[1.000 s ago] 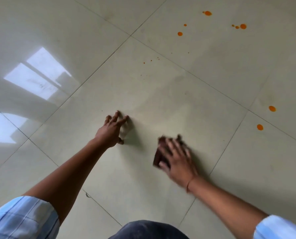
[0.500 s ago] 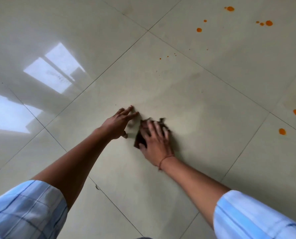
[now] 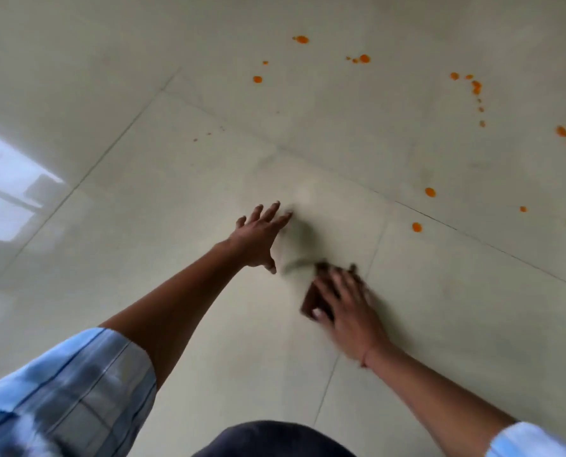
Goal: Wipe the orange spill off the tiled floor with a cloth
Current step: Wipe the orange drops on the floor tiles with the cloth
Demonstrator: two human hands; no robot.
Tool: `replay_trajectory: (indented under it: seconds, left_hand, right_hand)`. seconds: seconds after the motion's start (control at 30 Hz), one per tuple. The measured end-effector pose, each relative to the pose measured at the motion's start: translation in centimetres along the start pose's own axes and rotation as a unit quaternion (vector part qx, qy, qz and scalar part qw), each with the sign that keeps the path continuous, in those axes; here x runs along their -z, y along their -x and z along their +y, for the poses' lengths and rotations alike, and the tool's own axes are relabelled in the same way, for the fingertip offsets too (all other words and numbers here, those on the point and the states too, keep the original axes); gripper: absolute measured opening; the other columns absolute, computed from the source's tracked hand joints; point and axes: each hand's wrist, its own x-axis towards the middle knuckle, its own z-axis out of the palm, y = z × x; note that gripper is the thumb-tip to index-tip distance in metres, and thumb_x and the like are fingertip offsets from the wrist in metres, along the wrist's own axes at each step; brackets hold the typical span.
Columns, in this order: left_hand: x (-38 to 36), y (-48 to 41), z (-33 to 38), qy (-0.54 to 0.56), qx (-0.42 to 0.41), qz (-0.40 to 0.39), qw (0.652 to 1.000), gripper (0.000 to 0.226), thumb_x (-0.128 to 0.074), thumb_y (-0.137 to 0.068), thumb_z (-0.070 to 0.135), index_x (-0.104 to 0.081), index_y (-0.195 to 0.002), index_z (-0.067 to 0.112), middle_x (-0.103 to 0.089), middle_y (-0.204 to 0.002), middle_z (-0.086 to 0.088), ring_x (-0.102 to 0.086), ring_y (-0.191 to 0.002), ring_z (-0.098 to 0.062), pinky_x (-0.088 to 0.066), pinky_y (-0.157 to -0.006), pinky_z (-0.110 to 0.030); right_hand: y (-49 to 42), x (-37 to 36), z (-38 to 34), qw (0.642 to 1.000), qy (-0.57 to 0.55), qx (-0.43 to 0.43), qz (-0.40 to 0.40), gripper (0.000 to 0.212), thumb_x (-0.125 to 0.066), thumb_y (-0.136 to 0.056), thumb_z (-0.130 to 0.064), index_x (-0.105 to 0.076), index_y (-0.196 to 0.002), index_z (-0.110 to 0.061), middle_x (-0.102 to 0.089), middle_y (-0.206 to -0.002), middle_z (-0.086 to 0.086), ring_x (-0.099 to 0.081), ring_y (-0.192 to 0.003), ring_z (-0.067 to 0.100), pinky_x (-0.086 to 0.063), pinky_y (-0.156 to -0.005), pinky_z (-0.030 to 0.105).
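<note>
Right hand (image 3: 350,311) fingers flat, pressing dark cloth (image 3: 312,300) on floor; left hand (image 3: 258,239) splayed, empty; nearest orange drops (image 3: 417,227) ahead-right, right hand closer.

cloth (image 3: 311,300): mostly hidden under right hand (image 3: 349,311) | both motion-blurred
</note>
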Motion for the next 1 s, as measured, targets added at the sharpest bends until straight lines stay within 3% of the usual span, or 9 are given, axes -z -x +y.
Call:
replay_trajectory:
  seconds: [0.13,0.3,0.4,0.5,0.6,0.7,0.83,0.9,1.0]
  left_hand:
    - [0.2,-3.8,6.1,-0.044,-0.057,-0.033,0.997,0.127,-0.087,-0.060,0.041,-0.002,-0.153,0.030,0.012,-0.162,-0.001,0.007,-0.148,-0.034,-0.014,-0.113,-0.060]
    - [1.0,-8.4,12.3,-0.101,-0.102,-0.028,0.989,0.132,-0.089,-0.057,0.041,0.002,-0.153,0.029,0.015,-0.161,-0.003,0.010,-0.147,-0.036,-0.012,-0.112,-0.062]
    - [1.2,-10.7,13.8,-0.135,-0.110,-0.044,0.984,0.137,-0.089,-0.052,0.046,0.001,-0.153,0.027,0.017,-0.160,-0.005,0.010,-0.147,-0.036,-0.015,-0.112,-0.061]
    - [1.0,-12.0,14.2,-0.164,-0.108,-0.056,0.979,0.142,-0.090,-0.047,0.048,0.002,-0.153,0.026,0.020,-0.159,-0.005,0.009,-0.145,-0.038,-0.021,-0.110,-0.060]
    - [0.6,-12.4,14.1,-0.161,-0.105,-0.053,0.980,0.142,-0.091,-0.047,0.044,0.002,-0.153,0.026,0.023,-0.159,-0.003,0.011,-0.145,-0.038,-0.018,-0.112,-0.060]
    - [0.5,-12.4,14.2,-0.161,-0.103,-0.050,0.980,0.143,-0.091,-0.046,0.044,0.003,-0.153,0.026,0.024,-0.159,-0.003,0.012,-0.145,-0.037,-0.018,-0.113,-0.059]
    - [0.6,-12.6,14.3,-0.161,-0.104,-0.053,0.980,0.142,-0.090,-0.048,0.044,0.003,-0.153,0.026,0.025,-0.158,-0.002,0.015,-0.145,-0.037,-0.017,-0.114,-0.059]
    - [0.5,-12.8,14.3,-0.150,-0.102,-0.054,0.982,0.142,-0.091,-0.048,0.042,0.003,-0.153,0.027,0.026,-0.158,-0.001,0.017,-0.145,-0.036,-0.014,-0.115,-0.058]
    - [0.6,-12.8,13.9,-0.146,-0.100,-0.057,0.982,0.143,-0.091,-0.049,0.043,0.007,-0.153,0.027,0.027,-0.158,-0.001,0.019,-0.145,-0.036,-0.011,-0.116,-0.057]
  right_hand:
    - [-4.6,2.3,7.8,0.965,-0.025,-0.262,-0.004,0.064,-0.041,-0.092,-0.048,-0.027,-0.148,-0.022,-0.017,-0.157,0.014,-0.016,-0.142,0.035,-0.017,-0.115,0.050]
    - [0.7,1.1,6.1,0.988,-0.030,-0.148,0.037,0.064,-0.039,-0.087,-0.049,-0.034,-0.146,-0.024,-0.030,-0.154,0.010,-0.029,-0.139,0.033,-0.026,-0.111,0.049]
    - [2.6,1.7,13.4,0.956,-0.047,-0.280,0.068,0.064,-0.033,-0.089,-0.052,-0.031,-0.147,-0.025,-0.026,-0.155,0.010,-0.028,-0.139,0.034,-0.026,-0.111,0.050]
    - [-4.6,4.7,18.9,0.916,-0.062,-0.387,0.079,0.061,-0.037,-0.093,-0.048,-0.027,-0.147,-0.022,-0.017,-0.157,0.009,-0.017,-0.142,0.032,-0.016,-0.115,0.047]
    - [-8.4,4.8,15.3,0.956,-0.047,-0.270,0.103,0.061,-0.040,-0.090,-0.046,-0.033,-0.145,-0.021,-0.027,-0.154,0.012,-0.025,-0.138,0.036,-0.021,-0.111,0.050]
    - [-0.9,2.7,12.6,0.985,-0.040,-0.151,0.067,0.062,-0.035,-0.089,-0.052,-0.035,-0.145,-0.026,-0.026,-0.156,0.007,-0.025,-0.141,0.029,-0.027,-0.110,0.049]
    - [-4.3,4.8,20.6,0.944,-0.052,-0.309,0.099,0.064,-0.030,-0.088,-0.053,-0.030,-0.146,-0.026,-0.024,-0.156,0.009,-0.025,-0.139,0.035,-0.028,-0.109,0.053]
    - [-9.3,6.0,19.0,0.947,-0.046,-0.311,0.072,0.062,-0.034,-0.089,-0.050,-0.029,-0.146,-0.025,-0.021,-0.156,0.008,-0.024,-0.138,0.035,-0.025,-0.110,0.051]
    - [-6.7,4.0,13.6,0.994,-0.008,-0.098,0.057,0.060,-0.034,-0.091,-0.049,-0.032,-0.146,-0.024,-0.027,-0.155,0.009,-0.025,-0.140,0.032,-0.026,-0.110,0.053]
